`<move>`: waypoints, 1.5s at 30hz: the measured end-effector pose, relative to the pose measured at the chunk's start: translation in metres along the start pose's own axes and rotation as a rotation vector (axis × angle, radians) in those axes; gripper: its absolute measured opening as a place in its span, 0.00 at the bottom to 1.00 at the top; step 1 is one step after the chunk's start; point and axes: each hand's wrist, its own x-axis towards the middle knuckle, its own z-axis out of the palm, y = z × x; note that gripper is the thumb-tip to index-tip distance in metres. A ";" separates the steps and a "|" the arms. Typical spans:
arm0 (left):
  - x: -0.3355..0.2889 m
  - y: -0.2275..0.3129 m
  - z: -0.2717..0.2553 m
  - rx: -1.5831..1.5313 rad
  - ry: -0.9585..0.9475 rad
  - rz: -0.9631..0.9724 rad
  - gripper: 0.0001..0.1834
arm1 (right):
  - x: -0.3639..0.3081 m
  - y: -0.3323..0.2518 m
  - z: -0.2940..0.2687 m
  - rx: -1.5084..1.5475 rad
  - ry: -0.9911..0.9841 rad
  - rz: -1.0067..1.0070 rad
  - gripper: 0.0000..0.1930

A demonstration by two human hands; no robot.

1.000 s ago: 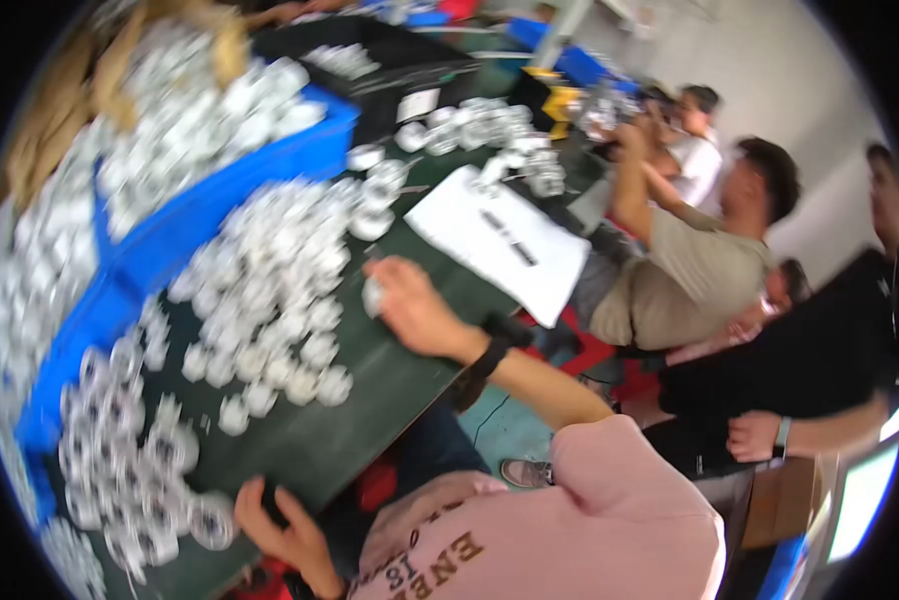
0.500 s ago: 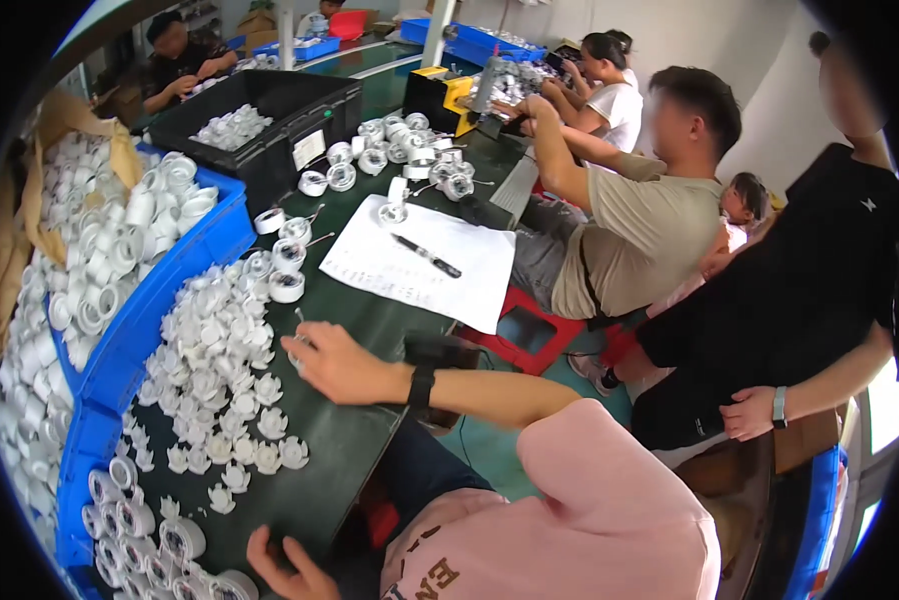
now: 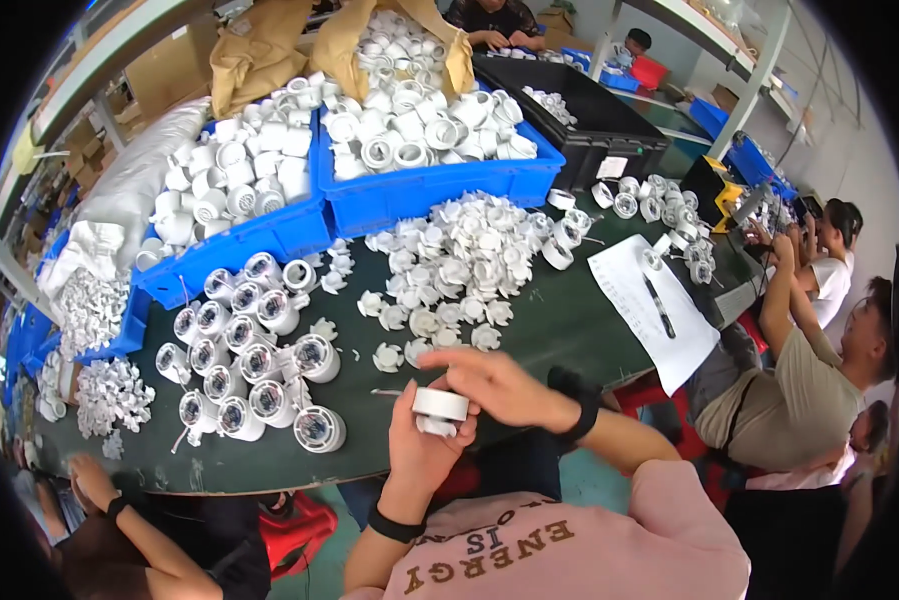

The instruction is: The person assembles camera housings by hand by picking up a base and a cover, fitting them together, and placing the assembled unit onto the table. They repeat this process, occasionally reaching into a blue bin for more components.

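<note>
A white round lamp housing (image 3: pixel 440 404) is held in front of my body, above the table's near edge. My left hand (image 3: pixel 421 448) is closed around it from the left and below. Under the housing a smaller white petal-shaped piece (image 3: pixel 436 426) shows, partly hidden by fingers. A thin wire sticks out leftward by my left fingertips. My right hand (image 3: pixel 504 388) arches over the housing, fingers stretched out and apart, the lower ones close against its right side. Just beyond lies a heap of white petal-shaped parts (image 3: pixel 459 245).
Several round lamp units with clear faces (image 3: pixel 253 345) stand at the left. Behind are blue bins (image 3: pixel 439 195) of white cups and a black crate (image 3: pixel 609 120). A pen (image 3: pixel 659 308) lies on a paper sheet (image 3: pixel 619 275) at right. Co-workers sit on both sides.
The view has swung left. My right hand has come back from the row of wired units to my front. My left hand, open before, now holds the lamp housing.
</note>
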 end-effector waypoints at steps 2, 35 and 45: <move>-0.015 0.010 0.002 0.206 0.106 0.143 0.28 | 0.052 0.021 -0.036 -0.285 0.283 -0.338 0.13; 0.037 -0.032 0.038 1.119 0.054 0.288 0.17 | -0.074 0.037 -0.028 0.109 0.372 -0.327 0.29; 0.051 -0.062 0.013 1.432 -0.116 0.610 0.14 | -0.101 0.043 -0.023 0.032 0.460 -0.382 0.17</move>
